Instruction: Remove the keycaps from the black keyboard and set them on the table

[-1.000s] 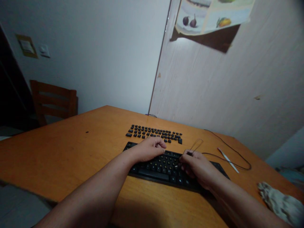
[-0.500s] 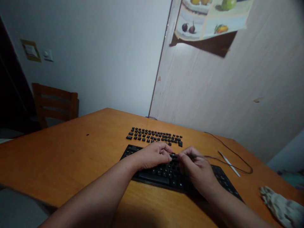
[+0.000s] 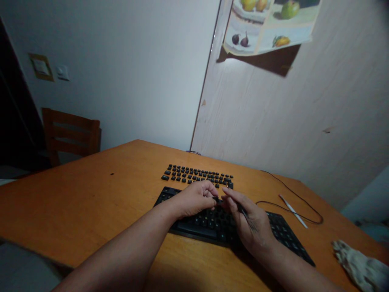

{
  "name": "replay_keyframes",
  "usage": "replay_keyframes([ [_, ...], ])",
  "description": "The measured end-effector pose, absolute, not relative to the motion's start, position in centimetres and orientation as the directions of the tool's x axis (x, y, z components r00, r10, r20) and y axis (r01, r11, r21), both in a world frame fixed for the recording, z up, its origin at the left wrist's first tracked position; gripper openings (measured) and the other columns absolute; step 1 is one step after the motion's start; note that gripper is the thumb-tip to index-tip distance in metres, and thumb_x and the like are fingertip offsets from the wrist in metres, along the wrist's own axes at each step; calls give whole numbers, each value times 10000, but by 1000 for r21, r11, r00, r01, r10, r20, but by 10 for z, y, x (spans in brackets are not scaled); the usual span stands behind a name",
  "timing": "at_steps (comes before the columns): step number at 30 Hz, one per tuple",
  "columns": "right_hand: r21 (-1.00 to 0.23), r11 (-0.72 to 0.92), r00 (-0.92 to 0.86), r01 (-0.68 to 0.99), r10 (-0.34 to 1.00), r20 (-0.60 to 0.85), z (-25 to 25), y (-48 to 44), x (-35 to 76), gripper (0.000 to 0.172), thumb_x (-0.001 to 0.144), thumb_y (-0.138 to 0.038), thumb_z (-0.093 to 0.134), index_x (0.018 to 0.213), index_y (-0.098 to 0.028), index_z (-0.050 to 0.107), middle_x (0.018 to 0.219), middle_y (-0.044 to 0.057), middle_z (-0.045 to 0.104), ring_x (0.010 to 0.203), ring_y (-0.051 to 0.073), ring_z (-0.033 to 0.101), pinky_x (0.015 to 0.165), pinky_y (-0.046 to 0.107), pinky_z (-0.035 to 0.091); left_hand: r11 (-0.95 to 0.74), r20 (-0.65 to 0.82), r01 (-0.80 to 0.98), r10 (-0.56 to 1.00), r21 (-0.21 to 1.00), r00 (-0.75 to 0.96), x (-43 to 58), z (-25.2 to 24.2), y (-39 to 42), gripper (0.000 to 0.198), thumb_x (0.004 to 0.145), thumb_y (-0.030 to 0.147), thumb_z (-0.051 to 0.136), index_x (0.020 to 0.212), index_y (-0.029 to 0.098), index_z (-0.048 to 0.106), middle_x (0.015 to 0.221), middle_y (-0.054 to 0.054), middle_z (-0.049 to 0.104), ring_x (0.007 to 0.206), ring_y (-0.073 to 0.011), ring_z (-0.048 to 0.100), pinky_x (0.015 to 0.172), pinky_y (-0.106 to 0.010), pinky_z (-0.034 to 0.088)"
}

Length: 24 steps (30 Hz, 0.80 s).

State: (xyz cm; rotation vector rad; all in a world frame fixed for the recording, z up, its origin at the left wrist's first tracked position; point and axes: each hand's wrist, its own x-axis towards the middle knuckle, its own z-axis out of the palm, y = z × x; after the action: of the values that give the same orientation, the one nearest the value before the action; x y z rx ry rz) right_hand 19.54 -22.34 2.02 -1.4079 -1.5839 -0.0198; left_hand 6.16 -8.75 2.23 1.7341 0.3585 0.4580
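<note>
Carefully, with both hands meeting over the flat black plastic keyboard point(image 3: 273, 231), the left hand point(image 3: 194, 198) pinches a small black keycap point(image 3: 216, 199) while the right hand point(image 3: 249, 223) grips a thin wire puller point(image 3: 246, 215); lift it straight.

You have two hands in view, your left hand point(image 3: 194, 198) and your right hand point(image 3: 251, 221), both over one black keyboard point(image 3: 282, 231). You have one group of loose black keycaps point(image 3: 197, 175) laid in rows beyond it, too many and too small to count singly. You see one black cable point(image 3: 291, 194), one white stick-like tool point(image 3: 293, 211), one crumpled cloth point(image 3: 360, 265), one orange wooden table point(image 3: 91, 202), one wooden chair point(image 3: 71, 136), one fruit poster point(image 3: 267, 24) and one wall switch point(image 3: 62, 72).
</note>
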Motion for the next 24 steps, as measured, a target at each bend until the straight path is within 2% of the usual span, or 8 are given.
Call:
replay_keyframes([
  [2,-449,345,59,824,737,674,20,-222,199,248,931,-217,477,1135,-267,609,1005,72,661,903,196,633,814,341,502,-185,97,-10,468,983,878,62,22,-87,309,694,177,592,991,158,508,668,32,569,585,-95,536,556,-212,363],
  [5,-319,307,-47,897,783,621,21,-222,204,229,913,-234,509,1117,-254,610,971,84,628,876,205,618,765,335,504,-159,95,-25,454,987,886,61,22,-87,395,692,171,595,1065,162,468,676,33,581,608,-108,564,566,-216,375],
  [11,-190,192,-68,963,854,515,26,-224,204,225,917,-280,500,1112,-244,607,944,85,595,846,208,595,707,318,485,-135,81,-27,414,990,907,59,21,-88,488,703,186,609,1162,165,444,692,26,598,640,-123,587,580,-224,389],
  [16,-202,148,-36,968,880,473,31,-222,211,192,905,-279,504,1043,-223,627,913,73,588,775,185,580,666,298,464,-121,73,-23,424,992,903,57,22,-87,572,709,217,644,1240,167,437,744,8,629,672,-128,594,620,-236,412],
  [20,-237,49,68,970,885,460,35,-211,239,204,887,-312,533,1017,-204,647,902,68,592,764,182,577,671,296,451,-145,158,-88,595,985,788,55,28,-77,530,735,264,657,1219,157,469,850,-32,662,743,-130,608,688,-247,436],
  [24,-219,-104,181,970,912,368,34,-190,274,196,836,-307,590,963,-200,694,855,64,603,769,189,578,669,285,429,-130,169,-108,773,986,611,54,32,-64,388,740,199,600,1112,136,510,816,-46,667,711,-129,610,687,-256,452],
])
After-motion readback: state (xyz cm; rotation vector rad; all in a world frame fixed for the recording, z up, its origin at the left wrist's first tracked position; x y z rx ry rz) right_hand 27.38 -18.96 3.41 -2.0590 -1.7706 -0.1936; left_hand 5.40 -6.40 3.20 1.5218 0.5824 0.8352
